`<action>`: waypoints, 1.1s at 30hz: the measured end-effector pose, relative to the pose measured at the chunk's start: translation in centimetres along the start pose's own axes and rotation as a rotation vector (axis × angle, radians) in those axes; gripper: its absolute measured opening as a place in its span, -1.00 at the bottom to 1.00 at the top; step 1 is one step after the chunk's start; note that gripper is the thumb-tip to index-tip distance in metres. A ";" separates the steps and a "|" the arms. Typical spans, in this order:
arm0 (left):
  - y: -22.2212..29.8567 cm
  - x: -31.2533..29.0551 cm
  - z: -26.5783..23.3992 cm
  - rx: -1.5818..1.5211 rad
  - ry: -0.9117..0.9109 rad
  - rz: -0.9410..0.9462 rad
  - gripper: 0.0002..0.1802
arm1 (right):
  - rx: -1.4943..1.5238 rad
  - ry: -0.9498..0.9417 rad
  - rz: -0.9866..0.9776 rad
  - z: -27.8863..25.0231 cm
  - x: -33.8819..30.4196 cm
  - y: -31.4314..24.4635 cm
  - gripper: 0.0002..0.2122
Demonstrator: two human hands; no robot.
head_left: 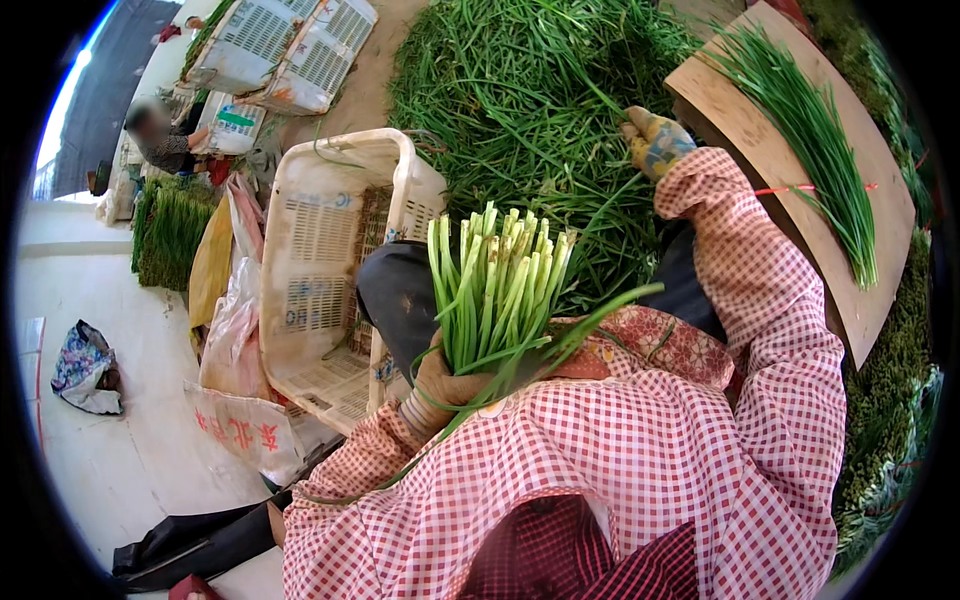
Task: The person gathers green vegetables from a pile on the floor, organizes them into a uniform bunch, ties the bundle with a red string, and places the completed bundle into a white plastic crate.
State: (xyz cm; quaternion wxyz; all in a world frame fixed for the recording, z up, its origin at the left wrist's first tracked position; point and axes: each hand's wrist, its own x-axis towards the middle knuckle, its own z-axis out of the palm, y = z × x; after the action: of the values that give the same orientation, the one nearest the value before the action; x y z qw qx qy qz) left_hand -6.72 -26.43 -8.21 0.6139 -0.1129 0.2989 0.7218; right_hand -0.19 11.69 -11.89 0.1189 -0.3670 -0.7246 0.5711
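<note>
My left hand [447, 385], in a tan glove, is closed around a bunch of garlic chives [500, 290] at my lap. Their pale cut ends point up and away from me, while some long green leaves trail loose over my sleeve. My right hand [655, 142], in a patterned yellow and blue glove, reaches out over the large heap of loose chives [520, 110]. Its fingers are bent together at the end of a single green stalk that runs back into the heap.
Left of my knee a white plastic crate [315, 250] lies tipped. At right, a tied chive bundle [835, 170] rests on a brown board [780, 110]. More crates [280, 50], plastic sacks [235, 300] and stacked chives [170, 235] stand left, where another person [165, 145] sits.
</note>
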 end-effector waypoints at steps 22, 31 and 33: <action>0.3 0.5 -2.1 -1.001 0.134 -0.322 -0.55 | -1.115 -0.242 -0.138 2.6 0.3 -5.3 -0.25; -0.2 0.8 -3.1 -0.964 0.183 -0.364 -0.55 | -0.950 -0.674 -0.103 8.9 -3.5 -8.1 -0.75; 0.0 0.6 -2.1 -0.907 0.173 -0.323 -0.54 | -0.953 -0.405 -0.029 5.0 -0.4 -6.6 -0.77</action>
State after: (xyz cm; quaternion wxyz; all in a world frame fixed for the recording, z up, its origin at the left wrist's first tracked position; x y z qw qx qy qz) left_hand -7.30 -27.12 -10.24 0.5799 -0.4734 -0.0172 0.6629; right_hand -5.50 7.22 -7.34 -0.1964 -0.2522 -0.9178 0.2355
